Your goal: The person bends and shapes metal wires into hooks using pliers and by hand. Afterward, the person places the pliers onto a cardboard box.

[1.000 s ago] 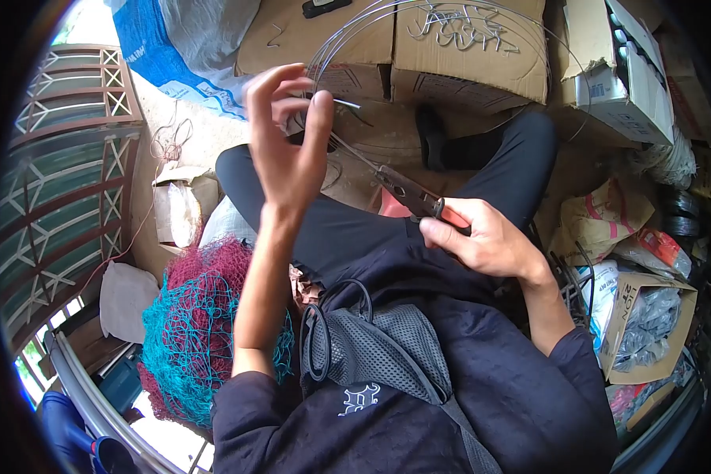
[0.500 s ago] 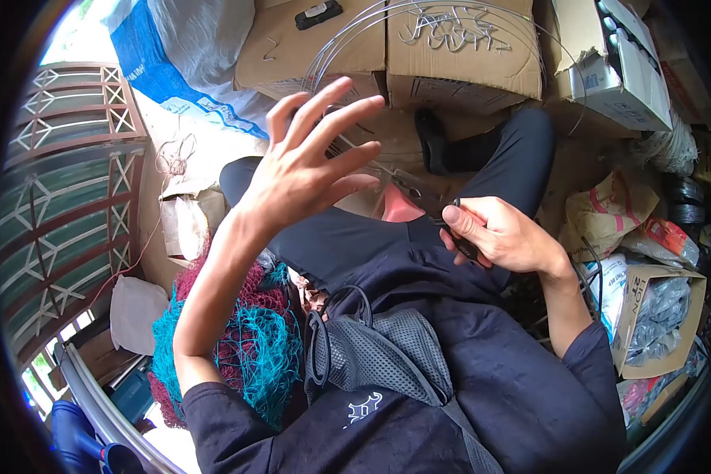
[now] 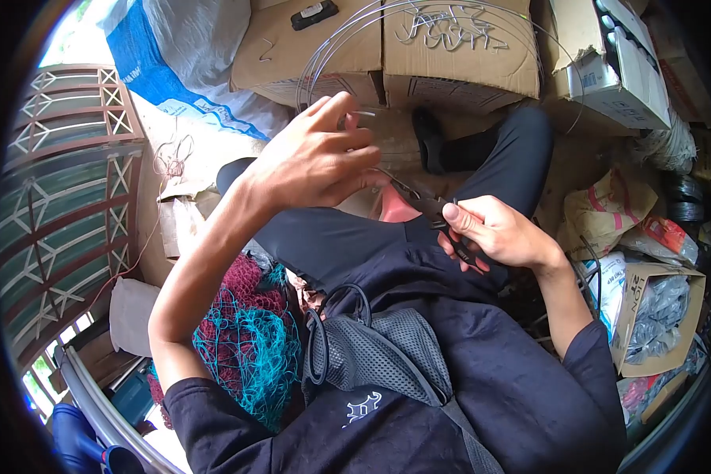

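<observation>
My right hand is wrapped round the dark handles of a pair of pliers, whose jaws point up and left. Just left of the jaws, my left hand has its fingers curled in on metal wire. A short bit of the wire shows at its fingertips; the rest of the grip is hidden by the hand. From behind this hand, a loose coil of wire arches up over the cardboard boxes. A pink object lies beneath the plier jaws, between my legs.
Bent wire hooks and a black item lie on the cardboard boxes ahead. Red and teal netting is heaped at my left. Bags and an open carton stand at my right. A metal gate is far left.
My left hand, spread open before, has curled its fingers closed on the wire and turned slightly. My right hand and the pliers have hardly moved.
</observation>
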Motion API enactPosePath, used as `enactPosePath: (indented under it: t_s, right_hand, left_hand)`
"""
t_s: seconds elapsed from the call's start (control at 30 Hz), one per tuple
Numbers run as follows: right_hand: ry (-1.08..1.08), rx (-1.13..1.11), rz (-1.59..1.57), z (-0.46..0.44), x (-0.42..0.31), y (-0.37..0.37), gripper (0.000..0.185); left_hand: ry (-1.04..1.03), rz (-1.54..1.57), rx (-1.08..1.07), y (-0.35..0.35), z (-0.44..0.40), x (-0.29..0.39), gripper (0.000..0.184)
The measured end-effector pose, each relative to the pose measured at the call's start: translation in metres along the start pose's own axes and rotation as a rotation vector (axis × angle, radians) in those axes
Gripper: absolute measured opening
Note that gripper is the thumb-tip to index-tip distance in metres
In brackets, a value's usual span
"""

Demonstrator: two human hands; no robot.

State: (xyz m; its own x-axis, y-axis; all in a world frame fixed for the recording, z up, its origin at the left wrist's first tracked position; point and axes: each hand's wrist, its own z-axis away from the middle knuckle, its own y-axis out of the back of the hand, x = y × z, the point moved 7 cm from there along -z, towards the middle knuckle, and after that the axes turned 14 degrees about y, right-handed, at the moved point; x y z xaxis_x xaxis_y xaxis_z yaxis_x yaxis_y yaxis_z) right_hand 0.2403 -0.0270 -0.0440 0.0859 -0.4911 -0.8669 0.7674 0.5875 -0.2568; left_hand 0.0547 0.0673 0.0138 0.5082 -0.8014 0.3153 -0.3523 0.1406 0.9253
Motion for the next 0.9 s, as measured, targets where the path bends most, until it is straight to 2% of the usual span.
enactPosePath:
  t_s: [0.13, 0.47, 0.57, 0.77, 0.87, 0.9]
  right_hand:
    - [0.028, -0.019, -0.058, -0.004, 0.002, 0.005, 0.056]
    - [0.026, -0.042, -0.093, -0.005, -0.002, 0.002, 0.059]
    - [0.014, -0.034, -0.087, -0.005, 0.0, 0.002, 0.059]
    - [0.042, 0.003, -0.04, -0.006, -0.009, 0.001, 0.057]
    - [0.084, 0.073, -0.059, -0.005, -0.012, 0.004, 0.057]
    - [0.111, 0.11, -0.054, -0.005, -0.016, 0.006, 0.057]
  left_hand:
    - [0.088, -0.093, 0.014, -0.006, -0.002, -0.011, 0.029]
    - [0.083, -0.116, 0.053, -0.006, 0.008, -0.012, 0.036]
    - [0.07, -0.114, 0.141, -0.005, 0.011, -0.01, 0.035]
    - [0.215, -0.169, 0.225, -0.006, 0.016, -0.001, 0.033]
    - [0.388, -0.122, 0.293, -0.009, 0.01, -0.004, 0.033]
    - [0.487, -0.041, 0.368, -0.007, 0.005, -0.004, 0.038]
